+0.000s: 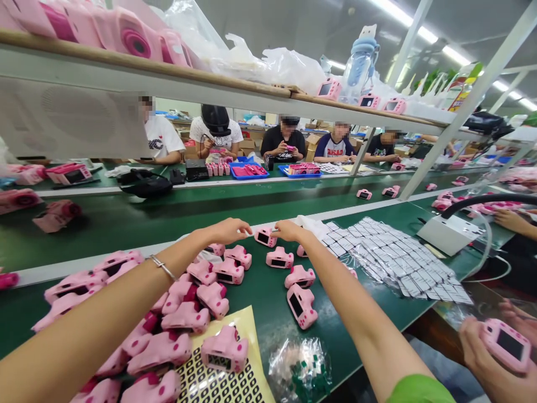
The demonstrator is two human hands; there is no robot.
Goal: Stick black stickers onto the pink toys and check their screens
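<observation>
Two bare hands reach out over the green bench, one on each side of a small pink camera, which sits near the bench's far edge, dark screen facing the wearer. Left hand: fingers bent, tips just beside the camera; can't tell if they touch or grip. Right hand: fingertips at the camera's other side, grip unclear. Silver bracelet on the left wrist. Nearer, between the forearms: more pink cameras, a loose few toward the right arm, a big heap toward and under the left. One lies on a yellow sticker sheet. Clear plastic bag with green bits beside it. Right of the right arm: white printed sheets. Far right, a co-worker's hands hold another camera. Across the line, seated people, blue trays; overhead shelf with cameras, blue bottle.
</observation>
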